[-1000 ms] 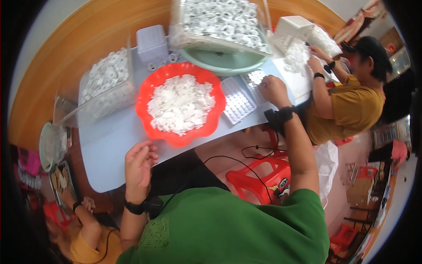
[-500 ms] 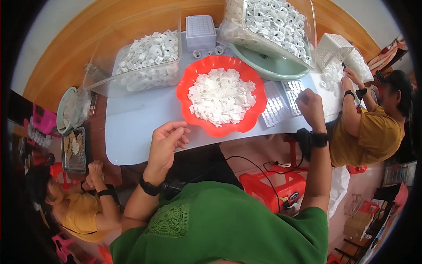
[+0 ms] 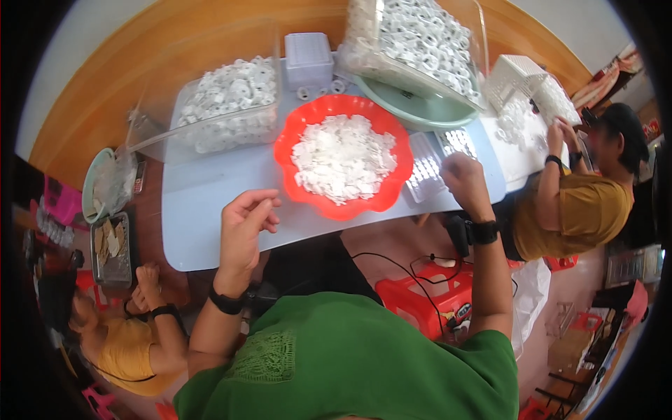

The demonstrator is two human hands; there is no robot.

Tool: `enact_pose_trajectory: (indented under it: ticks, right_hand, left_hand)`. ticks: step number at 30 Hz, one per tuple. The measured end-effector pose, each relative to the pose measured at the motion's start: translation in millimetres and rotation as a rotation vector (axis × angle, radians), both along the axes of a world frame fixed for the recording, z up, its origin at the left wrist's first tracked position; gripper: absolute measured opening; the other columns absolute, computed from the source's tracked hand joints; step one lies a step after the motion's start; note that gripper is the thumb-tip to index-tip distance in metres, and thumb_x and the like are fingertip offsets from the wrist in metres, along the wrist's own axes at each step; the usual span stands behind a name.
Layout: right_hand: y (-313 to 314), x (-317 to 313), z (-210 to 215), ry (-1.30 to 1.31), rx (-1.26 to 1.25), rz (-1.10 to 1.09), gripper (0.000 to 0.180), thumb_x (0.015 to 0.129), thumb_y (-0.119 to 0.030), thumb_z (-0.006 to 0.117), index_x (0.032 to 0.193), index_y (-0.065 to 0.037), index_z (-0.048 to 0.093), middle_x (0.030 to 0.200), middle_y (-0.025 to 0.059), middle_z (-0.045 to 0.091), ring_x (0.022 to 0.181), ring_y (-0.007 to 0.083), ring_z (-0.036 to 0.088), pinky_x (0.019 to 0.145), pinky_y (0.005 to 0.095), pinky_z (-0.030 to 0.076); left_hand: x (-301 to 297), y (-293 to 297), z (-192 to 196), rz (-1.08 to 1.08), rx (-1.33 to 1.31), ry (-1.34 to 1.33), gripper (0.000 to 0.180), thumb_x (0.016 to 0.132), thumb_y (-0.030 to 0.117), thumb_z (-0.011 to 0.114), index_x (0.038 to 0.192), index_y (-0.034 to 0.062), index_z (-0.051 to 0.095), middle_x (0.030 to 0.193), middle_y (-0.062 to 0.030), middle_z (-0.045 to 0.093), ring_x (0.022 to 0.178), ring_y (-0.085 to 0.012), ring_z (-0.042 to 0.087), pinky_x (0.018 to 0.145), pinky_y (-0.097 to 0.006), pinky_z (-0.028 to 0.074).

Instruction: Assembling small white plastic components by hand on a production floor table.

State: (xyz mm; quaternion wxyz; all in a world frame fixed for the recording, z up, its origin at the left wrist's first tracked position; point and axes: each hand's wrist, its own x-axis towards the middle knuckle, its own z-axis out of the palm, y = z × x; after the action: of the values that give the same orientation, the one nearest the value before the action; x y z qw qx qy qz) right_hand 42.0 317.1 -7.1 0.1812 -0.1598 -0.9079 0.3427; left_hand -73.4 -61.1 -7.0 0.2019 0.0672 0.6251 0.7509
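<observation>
My right hand (image 3: 463, 180) is at a pair of shallow trays (image 3: 424, 171) holding small white pieces, on the right part of a pale blue tabletop (image 3: 203, 241).
Its fingers are curled inward; I cannot tell whether they grip a piece or touch a tray. Just left of the trays sits a scalloped red bowl (image 3: 285, 168), heaped with flat white pieces (image 3: 343, 157). My left hand (image 3: 246, 224) is half-open, fingers loosely bent, near the bowl's lower left. Behind the bowl, a clear bin (image 3: 360, 52) of white ring-shaped parts tilts above a pale green basin (image 3: 420, 112); a whitish box (image 3: 308, 63) and another clear bin (image 3: 155, 143) are farther left. People in yellow shirts sit on my right (image 3: 584, 192) and left (image 3: 126, 353).
</observation>
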Motion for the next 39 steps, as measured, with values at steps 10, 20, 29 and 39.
enact_pose_trajectory:
  ticks: [10,20,29,39]
  right_hand:
    - [15.7,12.2,4.5,0.106,-0.238,-0.085,0.009,0.074,0.003,0.064,0.079,0.001,0.057,0.062,0.0042,0.058,0.051,0.0089,0.054,0.043,0.0225,0.043]
    - [9.7,25.1,12.4,0.167,-0.391,-0.151,0.01,0.075,0.002,0.064,0.079,-0.001,0.056,0.063,0.0014,0.057,0.052,0.0067,0.053,0.044,0.0202,0.044]
    - [12.0,33.3,17.0,0.201,-0.384,-0.17,0.01,0.075,0.0,0.066,0.079,0.001,0.056,0.064,0.0037,0.058,0.053,0.0089,0.055,0.046,0.0226,0.045]
    - [57.5,0.1,-26.0,0.136,0.101,-0.19,0.011,0.066,-0.003,0.063,0.076,0.002,0.065,0.068,0.0156,0.062,0.064,0.0286,0.061,0.061,0.0362,0.049]
  left_hand:
    - [-80.5,3.8,59.3,0.234,-0.416,0.718,0.019,0.086,0.007,0.059,0.102,-0.0019,0.064,0.089,-0.0072,0.064,0.071,-0.0127,0.058,0.063,-0.025,0.047]
    - [-182.9,37.5,80.8,-0.006,-1.296,0.918,0.034,0.072,0.031,0.07,0.089,0.002,0.068,0.087,-0.0189,0.066,0.084,-0.0342,0.062,0.073,-0.043,0.048]
    - [-188.1,46.5,74.9,0.047,-1.298,1.095,0.029,0.066,0.026,0.071,0.082,0.0024,0.066,0.082,-0.0185,0.065,0.082,-0.0353,0.062,0.072,-0.043,0.048]
    - [-124.6,50.9,88.0,0.328,-0.869,1.266,0.019,0.078,0.008,0.065,0.096,0.003,0.062,0.099,-0.0144,0.059,0.084,-0.0306,0.059,0.072,-0.037,0.048]
